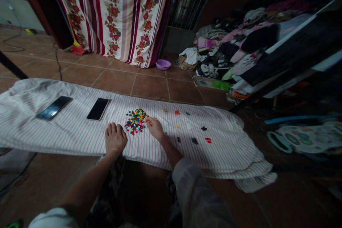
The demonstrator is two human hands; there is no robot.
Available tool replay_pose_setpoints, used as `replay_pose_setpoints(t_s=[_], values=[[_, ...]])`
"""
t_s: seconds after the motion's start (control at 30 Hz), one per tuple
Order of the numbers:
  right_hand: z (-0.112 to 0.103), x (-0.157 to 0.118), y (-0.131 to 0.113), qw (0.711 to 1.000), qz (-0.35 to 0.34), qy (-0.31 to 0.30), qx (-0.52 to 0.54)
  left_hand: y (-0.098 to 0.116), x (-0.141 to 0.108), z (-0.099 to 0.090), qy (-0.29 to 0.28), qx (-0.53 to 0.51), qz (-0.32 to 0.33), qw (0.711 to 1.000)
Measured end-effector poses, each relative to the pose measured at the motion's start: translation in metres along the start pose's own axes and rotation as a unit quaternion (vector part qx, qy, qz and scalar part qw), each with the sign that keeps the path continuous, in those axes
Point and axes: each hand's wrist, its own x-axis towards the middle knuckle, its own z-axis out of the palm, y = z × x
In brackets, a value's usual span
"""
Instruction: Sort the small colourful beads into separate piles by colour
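Note:
A mixed heap of small coloured pieces [135, 121] lies on a striped cloth [149, 151] between my hands. My left hand [115, 138] rests flat on the cloth just left of the heap, fingers stretched out. At the heap's right edge, my right hand [155, 128] has its thumb and fingertips pinched together; whatever is between them is too small to name. Right of it are little groups sorted by colour, among them orange pieces [177, 112], black pieces [203, 128], red pieces [208, 140], grey pieces [194, 141] and dark blue pieces [179, 139].
Two phones, a dark one [54, 108] and one with a light rim [98, 109], lie on the cloth at left. Beyond are a floral curtain [120, 17], a purple basin [163, 65] and a big clothes pile [227, 48]. Dark metal bars flank the cloth.

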Motion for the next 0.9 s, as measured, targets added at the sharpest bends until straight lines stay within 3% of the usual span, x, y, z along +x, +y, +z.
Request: replay_pose_setpoints(t_s=[0.2, 0.37, 0.7, 0.9], values=[[0.004, 0.002, -0.016, 0.996, 0.013, -0.024, -0.084, -0.001, 0.0, 0.0, 0.009, 0.012, 0.008, 1.0], [0.008, 0.002, -0.015, 0.995, 0.015, -0.016, -0.1, 0.0, 0.0, 0.001, 0.015, 0.023, 0.011, 1.0], [0.01, 0.003, 0.0, 1.0, -0.001, 0.011, -0.013, -0.001, -0.001, 0.003, 0.021, 0.024, 0.014, 0.999], [0.01, 0.007, 0.008, 0.997, -0.031, 0.057, 0.052, 0.001, -0.001, -0.002, 0.022, 0.03, 0.018, 0.999]])
